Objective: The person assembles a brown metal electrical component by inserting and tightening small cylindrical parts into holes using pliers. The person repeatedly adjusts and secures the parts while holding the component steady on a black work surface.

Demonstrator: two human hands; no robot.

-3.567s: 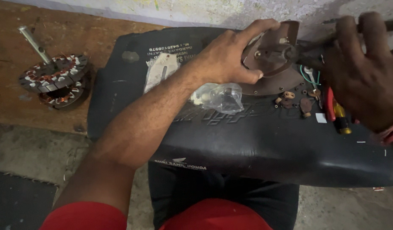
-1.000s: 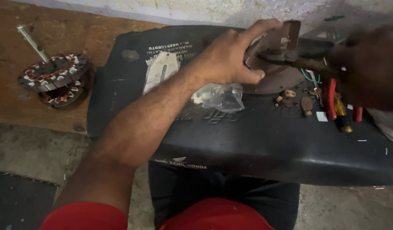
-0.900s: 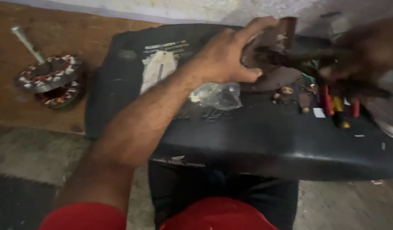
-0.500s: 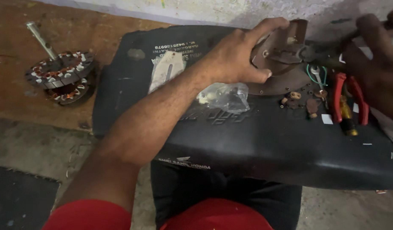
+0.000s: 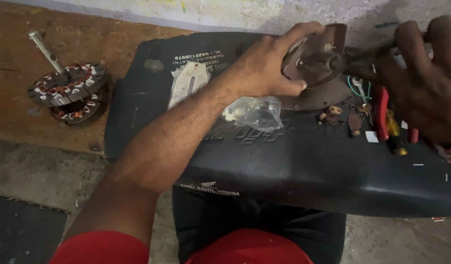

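My left hand [image 5: 267, 68] grips a brown round metal motor cover [image 5: 328, 90] and holds it tilted up on edge on a black padded seat [image 5: 308, 166]. My right hand [image 5: 423, 80] comes in from the right, closed around a dark slim tool [image 5: 365, 59]. The tool's tip sits at the hub in the middle of the cover. My fingers hide the tool's handle.
A crumpled clear plastic bag [image 5: 255, 112] and a pale metal plate [image 5: 189, 83] lie on the seat. Small brown parts [image 5: 340, 115], red-handled pliers [image 5: 382, 112] and a yellow-handled screwdriver [image 5: 395, 134] lie by my right hand. A copper-wound stator with a shaft [image 5: 69, 90] rests on the wooden board at left.
My right hand swung about with the tool and has now settled with its tip at the cover's hub. My left hand has kept its hold on the cover.
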